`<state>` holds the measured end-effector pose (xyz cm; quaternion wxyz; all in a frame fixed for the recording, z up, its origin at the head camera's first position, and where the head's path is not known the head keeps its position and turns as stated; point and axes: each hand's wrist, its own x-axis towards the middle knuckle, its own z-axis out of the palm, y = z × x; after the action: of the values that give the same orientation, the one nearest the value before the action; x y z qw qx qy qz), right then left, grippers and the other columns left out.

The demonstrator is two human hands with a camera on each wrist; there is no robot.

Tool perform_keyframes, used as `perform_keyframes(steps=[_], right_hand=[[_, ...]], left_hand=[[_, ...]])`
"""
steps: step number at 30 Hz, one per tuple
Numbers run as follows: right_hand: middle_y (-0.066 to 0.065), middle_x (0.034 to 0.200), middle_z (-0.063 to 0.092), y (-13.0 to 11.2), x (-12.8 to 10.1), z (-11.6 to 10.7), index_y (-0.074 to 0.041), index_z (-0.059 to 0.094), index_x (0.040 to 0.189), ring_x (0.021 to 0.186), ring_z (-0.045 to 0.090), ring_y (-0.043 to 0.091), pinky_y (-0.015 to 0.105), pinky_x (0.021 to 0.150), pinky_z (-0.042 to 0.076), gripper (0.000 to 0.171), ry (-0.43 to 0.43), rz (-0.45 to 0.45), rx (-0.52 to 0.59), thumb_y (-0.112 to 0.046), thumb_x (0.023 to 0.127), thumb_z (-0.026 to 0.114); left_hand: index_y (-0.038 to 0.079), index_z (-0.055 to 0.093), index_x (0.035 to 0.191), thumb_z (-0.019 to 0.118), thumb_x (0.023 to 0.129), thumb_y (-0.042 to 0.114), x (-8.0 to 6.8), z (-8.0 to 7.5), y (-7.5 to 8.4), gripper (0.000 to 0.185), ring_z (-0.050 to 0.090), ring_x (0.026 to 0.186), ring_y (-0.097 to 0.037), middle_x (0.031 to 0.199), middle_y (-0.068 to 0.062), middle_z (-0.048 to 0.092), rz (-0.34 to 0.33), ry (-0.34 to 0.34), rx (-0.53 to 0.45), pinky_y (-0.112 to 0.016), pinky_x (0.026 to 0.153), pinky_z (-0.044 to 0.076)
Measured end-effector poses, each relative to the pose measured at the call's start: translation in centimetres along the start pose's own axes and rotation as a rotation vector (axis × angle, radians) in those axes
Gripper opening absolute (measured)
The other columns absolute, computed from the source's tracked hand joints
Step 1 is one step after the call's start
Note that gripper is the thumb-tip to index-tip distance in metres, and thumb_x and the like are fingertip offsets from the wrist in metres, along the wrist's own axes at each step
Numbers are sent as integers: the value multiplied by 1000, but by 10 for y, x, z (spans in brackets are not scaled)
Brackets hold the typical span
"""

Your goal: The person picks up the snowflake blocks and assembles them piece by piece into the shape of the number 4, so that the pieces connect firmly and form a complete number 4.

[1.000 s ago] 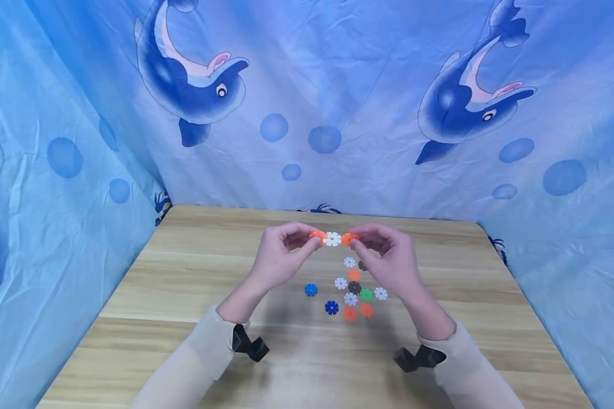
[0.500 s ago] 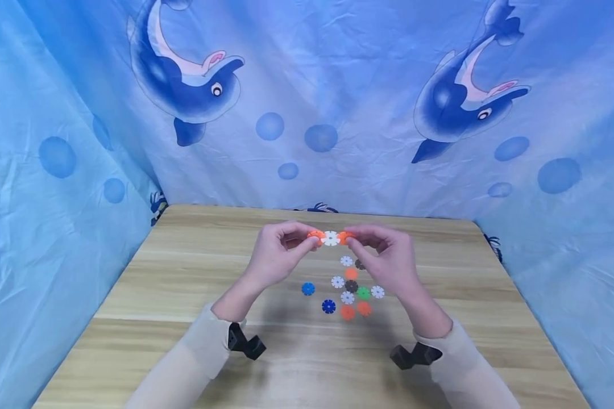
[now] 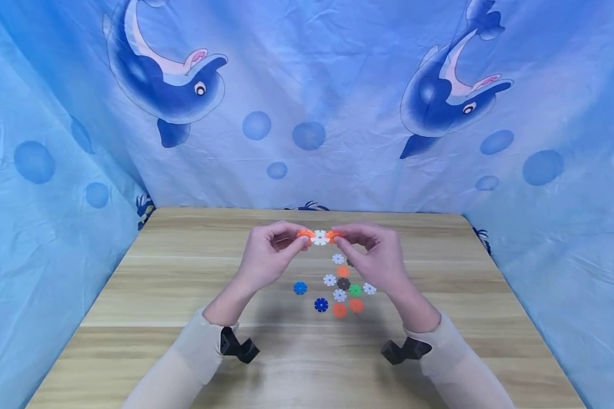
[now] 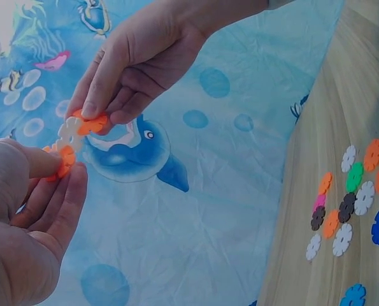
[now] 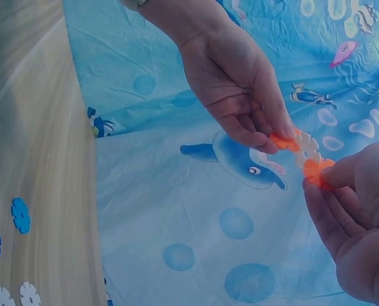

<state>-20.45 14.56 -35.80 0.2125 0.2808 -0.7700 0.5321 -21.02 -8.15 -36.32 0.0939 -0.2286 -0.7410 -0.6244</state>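
Observation:
Both hands are raised over the middle of the wooden table (image 3: 174, 284) and hold a short row of snowflake discs between them. My left hand (image 3: 301, 240) pinches the orange disc (image 3: 304, 233) at the left end. My right hand (image 3: 339, 238) pinches the orange disc (image 3: 332, 235) at the right end. A white disc (image 3: 319, 237) sits between the two. The left wrist view shows the same row: orange disc (image 4: 65, 160), white disc (image 4: 70, 132), orange disc (image 4: 90, 122). In the right wrist view the white disc (image 5: 306, 148) joins both orange ones.
Several loose discs lie on the table under the hands: blue (image 3: 299, 288), dark blue (image 3: 320, 304), black (image 3: 343, 283), green (image 3: 355, 290), white (image 3: 369, 288) and orange (image 3: 340, 309). Blue dolphin cloth (image 3: 307, 113) walls in the table at the back and sides.
Both hands keep the same pinch on the disc row. The whole scene has slid a little left in the head view; the right orange disc sits slightly closer to the white one.

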Motion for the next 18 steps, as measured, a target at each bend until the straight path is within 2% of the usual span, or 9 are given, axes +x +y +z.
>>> perform_keyframes(steps=[6, 9, 14, 18], right_hand=[[11, 99, 78, -1, 1, 2, -8, 77, 104, 86, 76, 13, 21, 80, 62, 17, 3, -36, -14, -6, 87, 74], [11, 100, 78, 0, 1, 1, -8, 76, 104, 86, 76, 12, 22, 80, 63, 19, 5, -44, -20, -4, 86, 74], [9, 101, 79, -2, 2, -1, -7, 76, 106, 87, 75, 10, 21, 80, 62, 20, 1, -41, -43, -4, 86, 75], [11, 103, 78, -2, 5, -6, -7, 75, 109, 89, 75, 6, 23, 82, 62, 21, 3, -43, -19, -7, 88, 74]], left_hand=[[8, 74, 102, 73, 90, 14, -1, 0, 1, 13, 76, 83, -13, 98, -15, 76, -10, 11, -16, -27, 81, 64], [8, 74, 101, 73, 90, 15, -2, 2, 1, 13, 76, 84, -19, 98, -15, 76, -13, 18, -24, -27, 80, 64], [8, 74, 102, 74, 90, 16, -3, 2, 1, 14, 76, 84, -20, 98, -15, 76, -13, 33, -22, -27, 81, 64], [9, 75, 103, 74, 89, 18, -3, -2, 2, 16, 76, 86, -22, 98, -13, 76, -6, 49, -7, -27, 82, 63]])
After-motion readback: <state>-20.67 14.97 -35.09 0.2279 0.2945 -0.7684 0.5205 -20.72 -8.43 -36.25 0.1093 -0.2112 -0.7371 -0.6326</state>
